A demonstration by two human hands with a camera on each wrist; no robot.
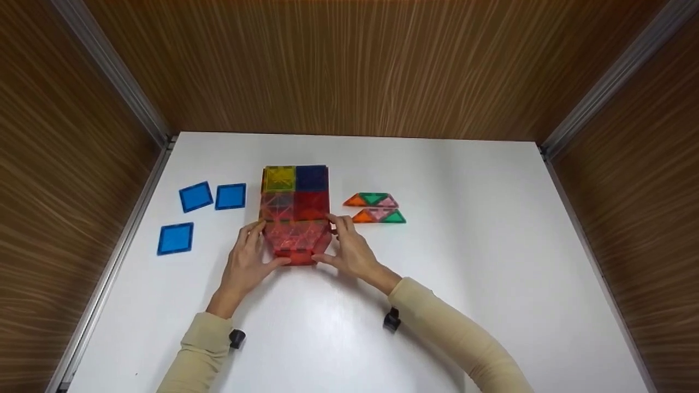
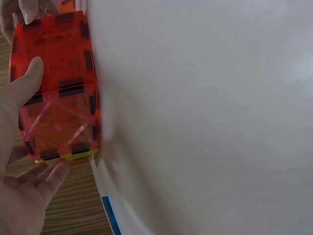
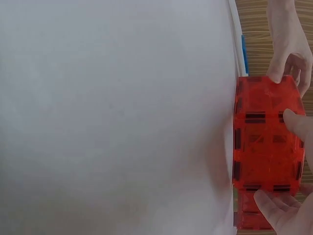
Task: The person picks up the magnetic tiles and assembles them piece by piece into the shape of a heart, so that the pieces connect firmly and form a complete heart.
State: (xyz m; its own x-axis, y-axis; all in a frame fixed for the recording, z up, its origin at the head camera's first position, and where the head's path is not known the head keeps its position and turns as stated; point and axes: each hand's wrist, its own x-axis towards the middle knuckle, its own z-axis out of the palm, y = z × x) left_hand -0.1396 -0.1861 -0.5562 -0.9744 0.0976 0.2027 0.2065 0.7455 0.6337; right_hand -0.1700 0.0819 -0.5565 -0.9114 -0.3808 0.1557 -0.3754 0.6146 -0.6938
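Observation:
A build of translucent magnetic tiles [image 1: 295,207] stands left of the table's middle, with yellow and dark blue squares at its far end and red and pink tiles nearer. My left hand [image 1: 248,262] grips its near left corner, thumb against the front face and fingers along the side. From the other side my right hand [image 1: 355,252] holds the near right corner in the same way. The left wrist view shows the left thumb on a red tile [image 2: 61,54]; in the right wrist view the right thumb touches the red front [image 3: 266,137].
Three blue square tiles [image 1: 231,196] lie apart at the left. Two rows of small triangle tiles [image 1: 374,200] in orange, green and pink lie just right of the build. The white table [image 1: 480,245] is bounded by wood-grain panels [image 1: 349,65] at the back and sides.

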